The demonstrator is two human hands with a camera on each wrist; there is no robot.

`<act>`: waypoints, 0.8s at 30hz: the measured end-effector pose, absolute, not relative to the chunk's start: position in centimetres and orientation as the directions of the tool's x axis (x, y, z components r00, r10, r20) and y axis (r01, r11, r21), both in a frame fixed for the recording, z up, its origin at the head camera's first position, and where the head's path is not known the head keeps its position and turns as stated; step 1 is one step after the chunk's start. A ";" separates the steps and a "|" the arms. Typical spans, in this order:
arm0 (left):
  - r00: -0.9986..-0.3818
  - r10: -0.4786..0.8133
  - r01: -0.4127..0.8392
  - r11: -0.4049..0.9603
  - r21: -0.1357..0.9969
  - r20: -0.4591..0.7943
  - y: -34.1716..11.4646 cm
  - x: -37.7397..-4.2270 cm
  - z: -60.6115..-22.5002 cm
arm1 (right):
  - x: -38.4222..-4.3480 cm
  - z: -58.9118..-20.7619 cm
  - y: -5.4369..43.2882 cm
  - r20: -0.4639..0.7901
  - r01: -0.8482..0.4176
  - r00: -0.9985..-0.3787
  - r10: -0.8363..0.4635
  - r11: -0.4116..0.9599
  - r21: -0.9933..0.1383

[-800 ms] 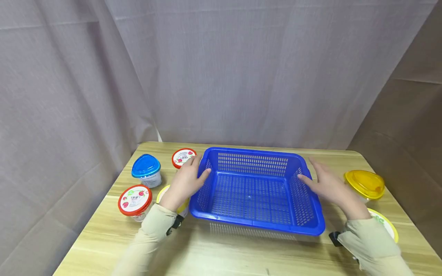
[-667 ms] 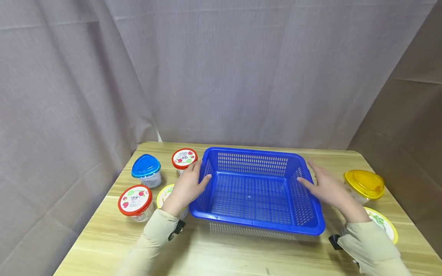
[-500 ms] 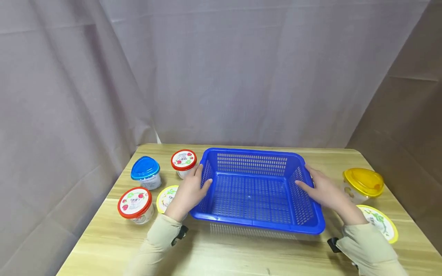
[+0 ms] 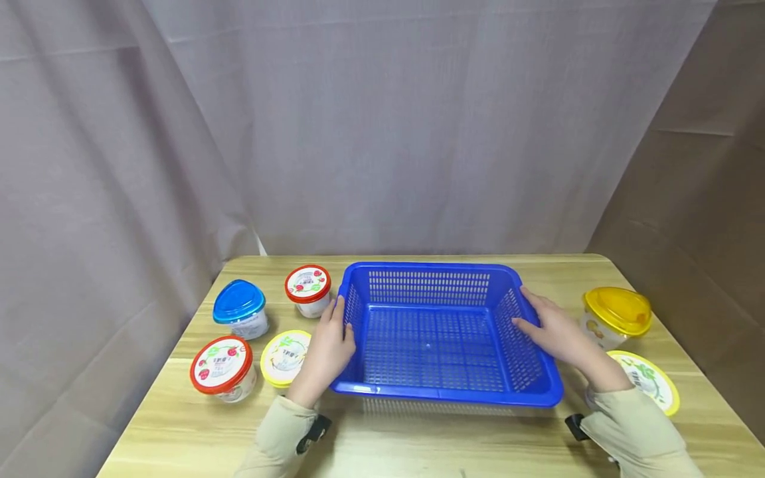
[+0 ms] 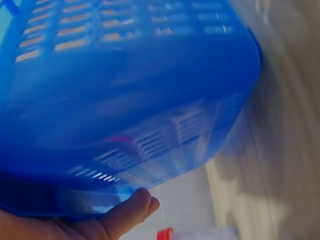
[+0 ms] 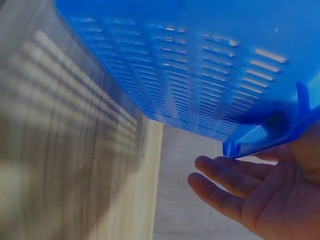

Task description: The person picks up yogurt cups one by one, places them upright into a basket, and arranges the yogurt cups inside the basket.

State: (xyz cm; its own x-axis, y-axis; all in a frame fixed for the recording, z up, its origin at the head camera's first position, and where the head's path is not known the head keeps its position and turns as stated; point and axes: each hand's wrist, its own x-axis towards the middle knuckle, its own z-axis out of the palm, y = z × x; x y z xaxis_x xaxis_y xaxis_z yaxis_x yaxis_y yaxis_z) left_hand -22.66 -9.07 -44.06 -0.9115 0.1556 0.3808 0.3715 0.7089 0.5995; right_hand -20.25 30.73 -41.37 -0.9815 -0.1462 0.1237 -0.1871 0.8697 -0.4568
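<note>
A blue plastic basket [image 4: 433, 345] with slotted walls stands in the middle of the wooden table. My left hand [image 4: 329, 348] holds its left rim, thumb over the inner side and fingers along the outside. At the opposite end my right hand [image 4: 564, 337] holds the right rim, thumb inside. The right wrist view shows fingers [image 6: 225, 182] reaching under the rim, fairly straight; the thumb is hidden there. In the left wrist view fingertips [image 5: 140, 200] lie against the basket's edge. Nothing lies inside the basket.
Left of the basket stand a blue-lidded tub [image 4: 240, 309], two red-lidded tubs [image 4: 307, 289] and a yellow-lidded tub [image 4: 285, 358]. On the right are a tub with a domed yellow lid [image 4: 615, 315] and a round yellow-rimmed one [image 4: 648, 384], partly behind the right forearm. Grey cloth [image 4: 388, 133] hangs behind.
Both hands have closed in on the basket's rims, the right from slightly outside, the left moving down along its side. The head view has shifted a little; the tubs stay put.
</note>
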 end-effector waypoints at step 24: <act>-0.925 0.157 0.360 0.646 0.673 0.345 -9.1 -22.5 -44.5 | -20.2 -39.0 31.8 0.131 -0.147 -0.987 -0.096 0.870 -0.471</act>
State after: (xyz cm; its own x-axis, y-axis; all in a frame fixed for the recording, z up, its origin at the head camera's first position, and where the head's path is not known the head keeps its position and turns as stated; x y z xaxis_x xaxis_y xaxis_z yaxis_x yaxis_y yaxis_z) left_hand -22.48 -9.05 -44.52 -0.9254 0.1566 0.3451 0.3603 0.6458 0.6731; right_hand -20.17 31.77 -39.00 -0.9867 -0.0963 0.1310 -0.1474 0.8697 -0.4711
